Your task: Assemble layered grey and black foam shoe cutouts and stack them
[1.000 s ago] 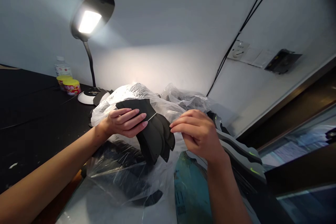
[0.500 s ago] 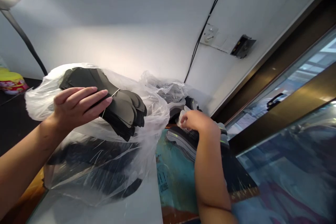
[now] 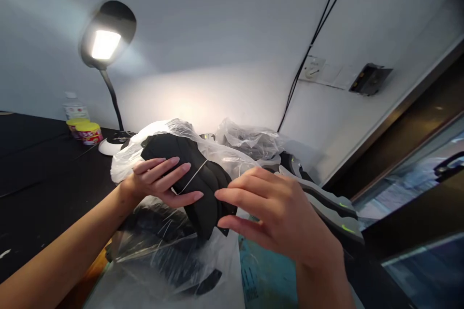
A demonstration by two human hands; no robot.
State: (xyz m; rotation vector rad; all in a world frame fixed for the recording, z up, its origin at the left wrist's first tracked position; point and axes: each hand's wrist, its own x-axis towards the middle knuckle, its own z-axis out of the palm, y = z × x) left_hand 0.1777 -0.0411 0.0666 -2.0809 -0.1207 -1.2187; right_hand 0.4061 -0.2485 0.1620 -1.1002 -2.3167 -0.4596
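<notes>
Back from the shoes [image 3: 326, 203], the open right hand [image 3: 279, 212] nears the black insoles [image 3: 195, 178] the left hand [image 3: 159, 181] grips.

Lighting: bright, one main src, a gooseneck desk lamp [image 3: 105, 44], head blown out w/ soft halo. Warm pool on wall [image 3: 203, 96], fading to cool grey. Specular glare on plastic bag [image 3: 159, 130]. Black bundle [image 3: 188, 178]: shadows crushed, low detail. Right hand [image 3: 279, 217]: sl. motion blur. Wide-angle distortion at edges; dark frame [image 3: 409, 120] skewed. Top-R corner dim.
</notes>
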